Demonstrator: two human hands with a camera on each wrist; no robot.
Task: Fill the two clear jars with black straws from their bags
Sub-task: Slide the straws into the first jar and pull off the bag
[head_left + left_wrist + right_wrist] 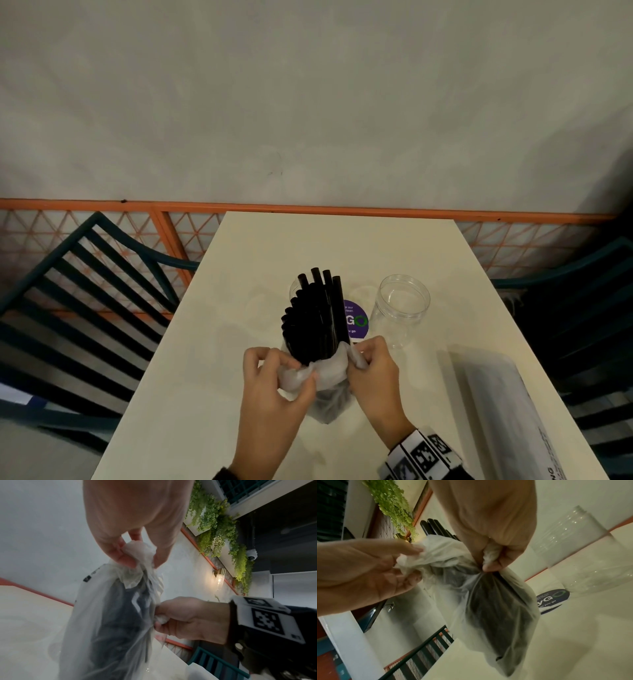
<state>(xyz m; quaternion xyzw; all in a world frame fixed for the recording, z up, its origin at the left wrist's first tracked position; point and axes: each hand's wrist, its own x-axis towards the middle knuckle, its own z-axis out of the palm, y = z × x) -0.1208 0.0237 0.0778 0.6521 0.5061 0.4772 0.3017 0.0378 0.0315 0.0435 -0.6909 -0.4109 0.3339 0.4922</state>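
Black straws [317,318] protrude from bag [329,387] both hands pinch

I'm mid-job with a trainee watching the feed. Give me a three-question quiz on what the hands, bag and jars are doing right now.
1. True or false: both hands grip the plastic bag of black straws.
2. Which jar is visibly empty? A) the right jar B) the jar behind the straws
3. Fill in: a second bag lies on the table to the person's ____.

Key
1. True: the left hand and the right hand each pinch bunched plastic at the bag's opening.
2. A
3. right
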